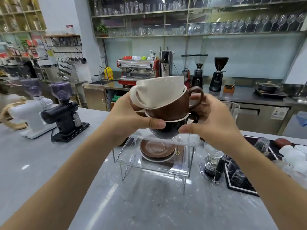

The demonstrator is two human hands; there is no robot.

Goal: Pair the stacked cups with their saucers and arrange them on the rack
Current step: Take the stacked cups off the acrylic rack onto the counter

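Three nested cups hang in the air above the rack: a white cup [157, 92] tilted on top, a brown cup [169, 107] in the middle, a black cup [166, 130] at the bottom. My left hand [127, 120] grips the stack from the left, thumb on the black cup. My right hand [211, 120] grips it from the right, fingers behind the brown handle. Under them stands a clear acrylic rack [159, 165] on the counter. Brown saucers [157, 149] lie stacked on its lower level.
Two grinders, a white one [31, 112] and a black one [66, 117], stand at the left of the grey counter [149, 205]. At the right are a siphon brewer [214, 161] and a black tray [240, 185] with upturned glasses. A back counter holds an espresso machine [137, 70].
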